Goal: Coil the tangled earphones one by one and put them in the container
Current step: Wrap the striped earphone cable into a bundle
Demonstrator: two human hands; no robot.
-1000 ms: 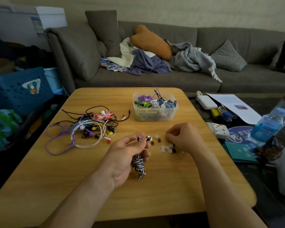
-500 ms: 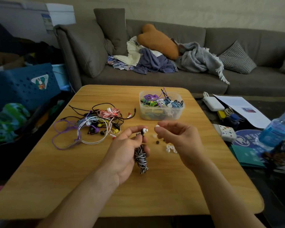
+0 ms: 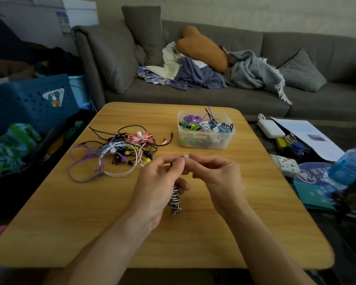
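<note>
Both hands meet mid-frame: left hand (image 3: 156, 182) grips the striped coil (image 3: 175, 199) steady while right hand (image 3: 212, 173) fingers pinch a white eartip (image 3: 185, 156), likely refitting it.

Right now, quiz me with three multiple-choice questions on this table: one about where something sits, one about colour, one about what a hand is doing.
1. Where is the container relative to the tangle?
A. To its right
B. To its left
C. Under it

2. What colours is the coil in the left hand?
A. Purple and yellow
B. Black and white
C. Red and blue

3. What is the right hand doing?
A. Lying flat on the table
B. Reaching into the container
C. Pinching a small white piece at the left hand's fingertips

Answers: 1 A, the clear tub sits right of the loose cables. 2 B, the wrapped cable shows black and white stripes. 3 C, its thumb and finger meet on the white piece above the table.
</note>
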